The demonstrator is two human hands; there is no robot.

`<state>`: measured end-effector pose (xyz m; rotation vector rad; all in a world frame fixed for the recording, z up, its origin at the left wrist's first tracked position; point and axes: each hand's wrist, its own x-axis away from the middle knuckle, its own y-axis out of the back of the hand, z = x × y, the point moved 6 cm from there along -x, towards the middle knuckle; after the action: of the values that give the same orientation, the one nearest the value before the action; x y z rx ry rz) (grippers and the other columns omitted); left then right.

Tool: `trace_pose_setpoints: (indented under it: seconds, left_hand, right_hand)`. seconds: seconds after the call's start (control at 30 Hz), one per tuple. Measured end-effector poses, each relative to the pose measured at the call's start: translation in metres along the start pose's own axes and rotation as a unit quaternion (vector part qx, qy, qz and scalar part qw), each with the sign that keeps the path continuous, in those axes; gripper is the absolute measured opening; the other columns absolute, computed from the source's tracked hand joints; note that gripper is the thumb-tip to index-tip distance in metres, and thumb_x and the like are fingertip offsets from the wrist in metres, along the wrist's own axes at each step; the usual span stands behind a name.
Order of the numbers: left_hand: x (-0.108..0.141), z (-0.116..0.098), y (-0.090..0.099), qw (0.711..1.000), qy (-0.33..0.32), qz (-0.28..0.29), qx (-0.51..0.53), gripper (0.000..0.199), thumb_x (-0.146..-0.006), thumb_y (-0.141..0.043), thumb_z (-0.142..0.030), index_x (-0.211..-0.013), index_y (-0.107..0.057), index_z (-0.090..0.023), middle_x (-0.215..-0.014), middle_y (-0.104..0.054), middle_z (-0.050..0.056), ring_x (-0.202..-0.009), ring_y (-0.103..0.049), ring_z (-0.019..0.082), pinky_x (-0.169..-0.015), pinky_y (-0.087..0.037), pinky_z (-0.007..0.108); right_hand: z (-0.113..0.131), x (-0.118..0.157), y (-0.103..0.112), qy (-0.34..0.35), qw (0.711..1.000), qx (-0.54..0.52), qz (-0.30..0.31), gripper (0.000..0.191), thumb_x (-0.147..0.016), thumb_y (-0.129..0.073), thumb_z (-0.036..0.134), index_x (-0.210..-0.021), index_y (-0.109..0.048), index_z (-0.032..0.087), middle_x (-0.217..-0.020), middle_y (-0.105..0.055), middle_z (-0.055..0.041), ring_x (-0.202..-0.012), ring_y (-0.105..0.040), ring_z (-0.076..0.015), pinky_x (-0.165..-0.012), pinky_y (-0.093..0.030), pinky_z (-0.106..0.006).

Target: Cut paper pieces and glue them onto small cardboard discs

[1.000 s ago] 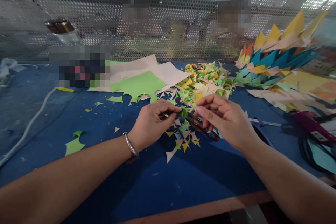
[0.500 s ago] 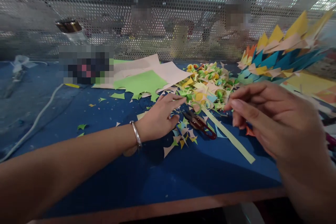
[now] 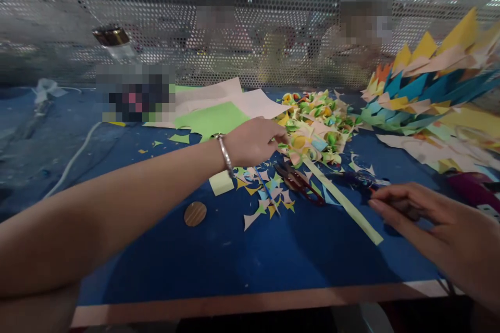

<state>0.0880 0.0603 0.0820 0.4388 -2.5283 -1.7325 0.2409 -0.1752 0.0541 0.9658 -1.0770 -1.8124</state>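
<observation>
My left hand [image 3: 255,140], with a silver bracelet at the wrist, reaches to the left edge of a heap of small curled paper pieces [image 3: 318,119]. Its fingers are bent and look slightly apart, the tips against the heap and partly hidden. At the right, low over the blue table, is my right hand [image 3: 433,218], thumb and forefinger closed together. A small reddish-orange bit shows near those fingertips; what they pinch is unclear. Between the hands lie red-handled thread snips [image 3: 300,182] and a pale yellow-green paper strip [image 3: 346,203].
Paper scraps [image 3: 269,192] and a round wooden disc [image 3: 195,214] lie on the table [image 3: 234,265]. Green and pink sheets [image 3: 219,117] lie behind. A layered paper-point craft [image 3: 425,88] stands right, near a purple object [image 3: 469,190]. A perforated metal screen [image 3: 265,21] rises behind.
My left hand has moved forward and right onto the heap, uncovering the wooden disc. My right hand has drawn back down and right, away from the heap, its fingertips still together.
</observation>
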Motion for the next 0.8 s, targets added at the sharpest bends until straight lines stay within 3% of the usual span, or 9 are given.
trace_pose_setpoints:
  seconds: [0.13,0.23,0.33,0.47,0.63,0.67,0.7,0.73,0.8]
  left_hand:
    - [0.026,-0.002,0.033,0.986,0.008,-0.133,0.099,0.020,-0.087,-0.057,-0.016,-0.095,-0.075,-0.017,-0.095,-0.077,0.006,-0.089,-0.069,0.019,-0.082,-0.051,0.030]
    - [0.032,-0.007,0.066,0.915,-0.035,-0.294,0.274,0.012,-0.087,-0.062,-0.015,-0.093,-0.073,-0.014,-0.084,-0.074,0.005,-0.077,-0.067,0.015,-0.072,-0.052,0.027]
    - [0.031,-0.008,0.086,0.837,-0.041,-0.352,0.418,0.010,-0.092,-0.060,-0.019,-0.094,-0.070,-0.016,-0.081,-0.069,0.001,-0.070,-0.063,0.011,-0.061,-0.046,0.024]
    - [0.035,-0.013,0.115,0.807,-0.038,-0.366,0.462,0.019,-0.098,-0.052,-0.020,-0.096,-0.070,-0.014,-0.074,-0.062,-0.004,-0.069,-0.059,0.008,-0.059,-0.037,0.021]
    - [0.050,0.000,0.144,0.695,0.047,-0.422,0.580,0.058,-0.110,-0.007,-0.029,-0.082,-0.054,-0.010,-0.073,-0.045,-0.006,-0.064,-0.042,-0.001,-0.061,-0.027,0.011]
    - [0.053,0.003,0.145,0.695,0.057,-0.432,0.572,0.058,-0.111,-0.009,-0.032,-0.080,-0.053,-0.012,-0.075,-0.047,-0.005,-0.066,-0.043,0.000,-0.060,-0.029,0.011]
    - [0.056,0.006,0.143,0.724,0.073,-0.430,0.534,0.051,-0.110,-0.018,-0.031,-0.079,-0.055,-0.014,-0.075,-0.049,-0.005,-0.066,-0.045,0.002,-0.057,-0.030,0.014]
    - [0.057,0.009,0.135,0.784,0.109,-0.392,0.469,0.037,-0.106,-0.033,-0.022,-0.078,-0.057,-0.016,-0.072,-0.051,-0.004,-0.063,-0.047,0.006,-0.054,-0.029,0.019]
    - [0.059,0.006,0.109,0.942,0.121,-0.210,0.231,0.015,-0.091,-0.055,-0.026,-0.081,-0.063,-0.019,-0.074,-0.059,-0.003,-0.061,-0.050,0.011,-0.055,-0.035,0.025]
  right_hand:
    - [-0.039,0.011,-0.003,-0.064,0.998,0.012,0.018,0.037,-0.085,-0.059,0.061,-0.090,-0.073,0.028,-0.080,-0.078,-0.0034,-0.055,-0.072,-0.0226,-0.049,-0.057,-0.030]
    - [-0.030,0.011,-0.008,-0.047,0.999,0.012,0.022,0.036,-0.085,-0.061,0.060,-0.088,-0.073,0.026,-0.079,-0.078,-0.0044,-0.057,-0.072,-0.0231,-0.053,-0.057,-0.031]
    - [0.009,0.006,-0.010,0.038,0.999,-0.009,0.009,0.034,-0.090,-0.057,0.056,-0.089,-0.071,0.024,-0.081,-0.077,-0.0034,-0.063,-0.072,-0.0198,-0.056,-0.055,-0.028]
    - [0.066,-0.008,-0.020,0.136,0.989,-0.044,0.041,0.027,-0.098,-0.051,0.043,-0.087,-0.067,0.024,-0.075,-0.070,0.0004,-0.055,-0.061,-0.0129,-0.050,-0.046,-0.023]
    - [0.131,-0.028,-0.042,0.268,0.953,-0.039,0.134,0.021,-0.099,-0.049,0.027,-0.092,-0.068,0.020,-0.081,-0.070,-0.0019,-0.070,-0.065,-0.0163,-0.062,-0.048,-0.028]
    - [0.142,-0.030,-0.047,0.296,0.943,-0.029,0.149,0.021,-0.099,-0.050,0.027,-0.092,-0.068,0.019,-0.080,-0.069,-0.0025,-0.070,-0.065,-0.0176,-0.063,-0.048,-0.029]
    - [0.151,-0.031,-0.051,0.319,0.935,-0.020,0.154,0.022,-0.099,-0.049,0.027,-0.092,-0.068,0.018,-0.083,-0.070,-0.0036,-0.075,-0.067,-0.0195,-0.066,-0.049,-0.031]
    - [0.159,-0.031,-0.056,0.340,0.926,-0.014,0.162,0.023,-0.099,-0.049,0.027,-0.093,-0.068,0.017,-0.086,-0.071,-0.0048,-0.080,-0.068,-0.0216,-0.070,-0.050,-0.033]
    - [0.168,-0.030,-0.065,0.366,0.914,-0.004,0.178,0.023,-0.100,-0.048,0.027,-0.096,-0.069,0.017,-0.089,-0.071,-0.0058,-0.084,-0.069,-0.0238,-0.072,-0.051,-0.036]
